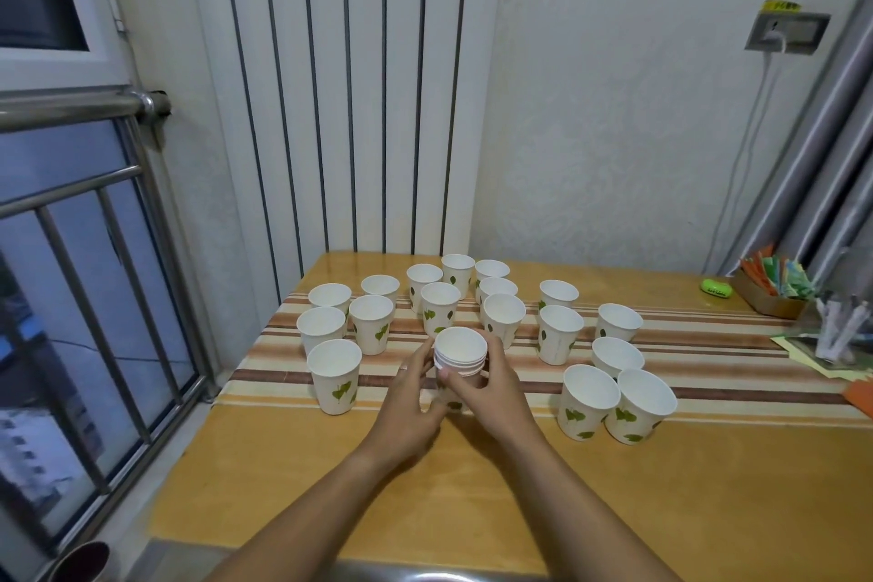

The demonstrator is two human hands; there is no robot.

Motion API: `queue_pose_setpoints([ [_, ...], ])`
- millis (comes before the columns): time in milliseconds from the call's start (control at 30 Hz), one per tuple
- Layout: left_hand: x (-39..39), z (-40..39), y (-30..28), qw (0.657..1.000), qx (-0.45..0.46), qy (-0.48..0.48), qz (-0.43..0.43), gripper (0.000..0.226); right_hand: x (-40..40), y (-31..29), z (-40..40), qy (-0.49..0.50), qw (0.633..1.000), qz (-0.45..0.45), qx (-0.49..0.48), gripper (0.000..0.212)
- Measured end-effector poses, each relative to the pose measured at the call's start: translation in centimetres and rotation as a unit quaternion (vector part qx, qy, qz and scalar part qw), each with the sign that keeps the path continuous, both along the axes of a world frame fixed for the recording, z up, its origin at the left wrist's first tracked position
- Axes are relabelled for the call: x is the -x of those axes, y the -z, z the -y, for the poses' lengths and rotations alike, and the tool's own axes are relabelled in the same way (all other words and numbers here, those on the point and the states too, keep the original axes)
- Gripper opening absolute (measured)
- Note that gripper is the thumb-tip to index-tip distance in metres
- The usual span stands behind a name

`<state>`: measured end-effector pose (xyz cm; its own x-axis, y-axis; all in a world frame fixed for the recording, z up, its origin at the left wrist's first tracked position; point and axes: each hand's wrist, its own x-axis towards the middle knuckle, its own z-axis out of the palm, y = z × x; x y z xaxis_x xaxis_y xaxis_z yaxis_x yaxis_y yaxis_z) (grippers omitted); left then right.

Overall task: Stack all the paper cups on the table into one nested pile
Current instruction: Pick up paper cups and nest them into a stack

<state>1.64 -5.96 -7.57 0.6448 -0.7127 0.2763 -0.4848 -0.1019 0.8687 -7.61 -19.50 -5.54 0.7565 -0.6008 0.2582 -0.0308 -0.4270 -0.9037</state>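
Observation:
A nested pile of white paper cups (pixel 460 349) with green leaf prints stands upright on the striped cloth (pixel 708 345) at the table's middle. My left hand (pixel 415 397) holds the pile from its left side. My right hand (pixel 491 385) grips it from the right, thumb across the front below the rims. Several single cups stand upright around the pile: a group to the left with the nearest cup (pixel 334 376), a cluster behind it (pixel 440 307), and a group to the right with two close cups (pixel 589 402) (pixel 640 406).
The wooden table (pixel 567 510) has bare room in front of the hands. At the far right lie a cardboard box of coloured paper (pixel 774 288), a green small object (pixel 717 287) and folded papers (pixel 841 336). A radiator and wall stand behind; a railed window is at left.

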Motion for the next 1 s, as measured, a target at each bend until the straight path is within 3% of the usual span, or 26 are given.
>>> queue_pose_setpoints([
  [200,-0.1,-0.5,0.6,0.987,0.003,-0.075,0.142,0.080,0.3,2.2,-0.4,0.003,1.000,-0.002,0.011,0.071],
  [333,-0.5,-1.2,0.1,0.927,0.023,-0.214,0.308,0.067,-0.1,2.2,-0.6,0.011,1.000,0.010,0.005,0.068],
  [400,-0.9,-1.4,0.0,0.898,0.011,-0.286,0.334,0.066,-0.2,2.0,-0.8,0.009,1.000,0.007,0.005,0.066],
  [500,-1.7,-1.8,0.2,0.877,-0.026,-0.372,0.304,0.066,-0.2,1.9,-1.0,0.009,1.000,0.007,0.000,0.067],
  [667,-2.7,-2.7,1.6,0.888,-0.061,-0.427,0.157,0.084,-0.2,2.0,-1.3,0.021,1.000,0.001,-0.003,0.065],
  [767,-2.9,-2.8,2.1,0.893,-0.070,-0.431,0.106,0.080,-0.2,2.0,-1.4,0.020,1.000,-0.001,-0.004,0.065],
  [1000,-2.3,-2.0,-0.1,0.926,0.047,-0.366,0.081,0.061,-0.9,2.1,-1.3,0.011,1.000,0.002,-0.001,0.063],
])
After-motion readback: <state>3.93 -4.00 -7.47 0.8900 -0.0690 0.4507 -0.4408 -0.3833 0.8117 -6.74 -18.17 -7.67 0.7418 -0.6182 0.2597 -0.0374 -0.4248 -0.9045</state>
